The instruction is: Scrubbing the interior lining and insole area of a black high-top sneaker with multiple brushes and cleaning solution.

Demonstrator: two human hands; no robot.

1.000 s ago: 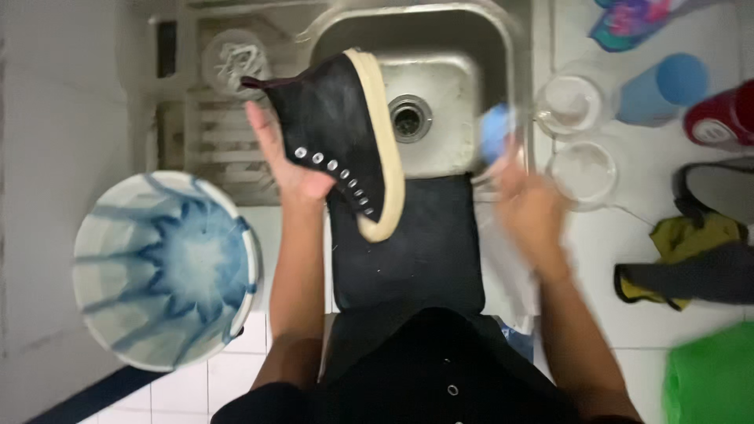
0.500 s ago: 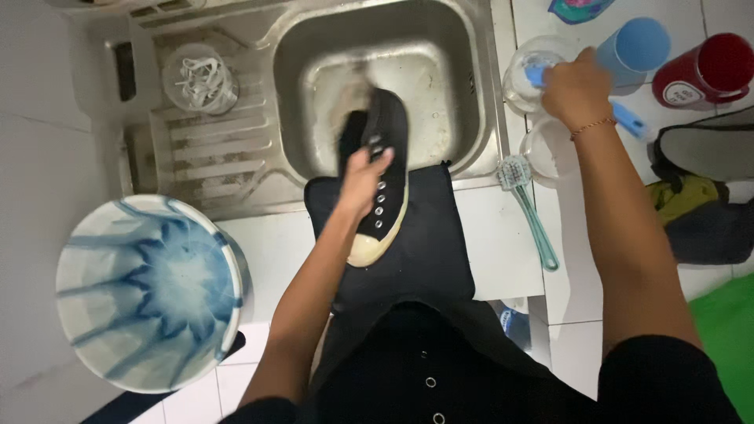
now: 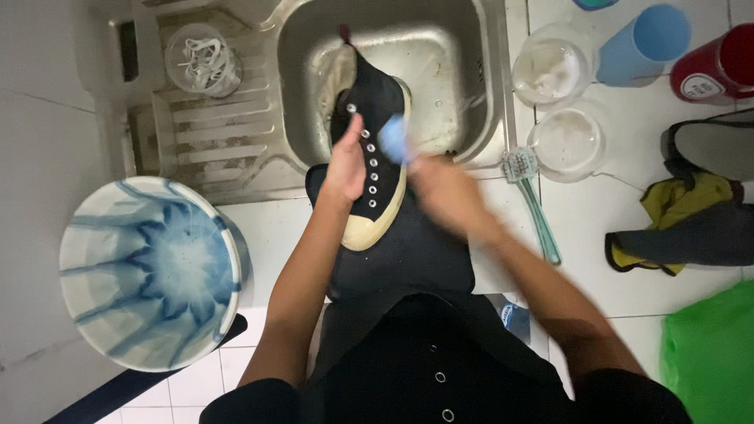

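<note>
1. Your left-hand fingers [image 3: 351, 145] are curled over the black shoe [image 3: 375, 149], gripping it along the row of eyelets; your left hand [image 3: 345, 165] pins it at the near rim of the sink [image 3: 298, 94].
2. Your right hand [image 3: 440, 188] is blurred, but its fingers are closed around a small light-blue brush or sponge [image 3: 393, 137] (too smeared to tell which), pressed against the shoe's right side.
3. The shoe lies with its cream toe cap toward you, over the sink's near edge, and its heel out over the basin.
4. A dark cloth [image 3: 416, 251] lies under the toe, draped from the counter edge toward your body.
5. On the draining board to the left, a clear cup holds white laces [image 3: 203, 59].
6. Left and near, a blue-and-white patterned bucket [image 3: 149, 271] stands beside the counter.
7. Right of the sink, a pale green brush [image 3: 534, 204] lies on the white counter [image 3: 597, 259], with two clear round tubs [image 3: 565, 141] just beyond it.
8. Further right and far stand a blue cup [image 3: 644, 39] and a red cup [image 3: 719, 67]; a yellow-and-grey cloth [image 3: 683, 228] and something bright green [image 3: 711, 353] sit at the right edge.
</note>
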